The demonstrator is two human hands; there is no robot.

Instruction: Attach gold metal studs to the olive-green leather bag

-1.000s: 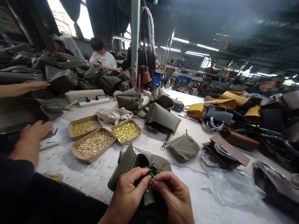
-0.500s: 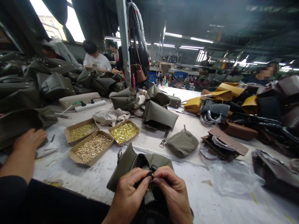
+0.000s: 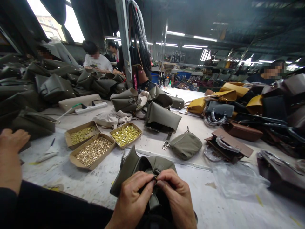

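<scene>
An olive-green handbag (image 3: 125, 173) lies at the table's near edge, its mouth towards me. My left hand (image 3: 133, 197) and my right hand (image 3: 177, 194) meet over its opening, fingertips pressed together. Between thumbs and forefingers they pinch a small dark part of the bag's strap (image 3: 154, 202). A fitting there is mostly covered by the fingers. Beyond the bag stand a cardboard tray (image 3: 92, 167) of copper-gold metal pieces and a second tray (image 3: 124, 147) of shiny yellow-gold ones. A third tray (image 3: 69, 140) holds similar small gold pieces.
At far left a co-worker's hand (image 3: 14, 140) rests by a dark olive bag (image 3: 35, 124). An olive pouch (image 3: 186, 144) and an open olive bag (image 3: 163, 116) lie ahead. To the right are a brown handbag (image 3: 231, 143), a clear plastic bag (image 3: 240, 184) and piled bags.
My hands stay pinched at the same spot, the fingertips slightly closer together. At left, the co-worker's hand and the dark bag have shifted; the hand is now further left.
</scene>
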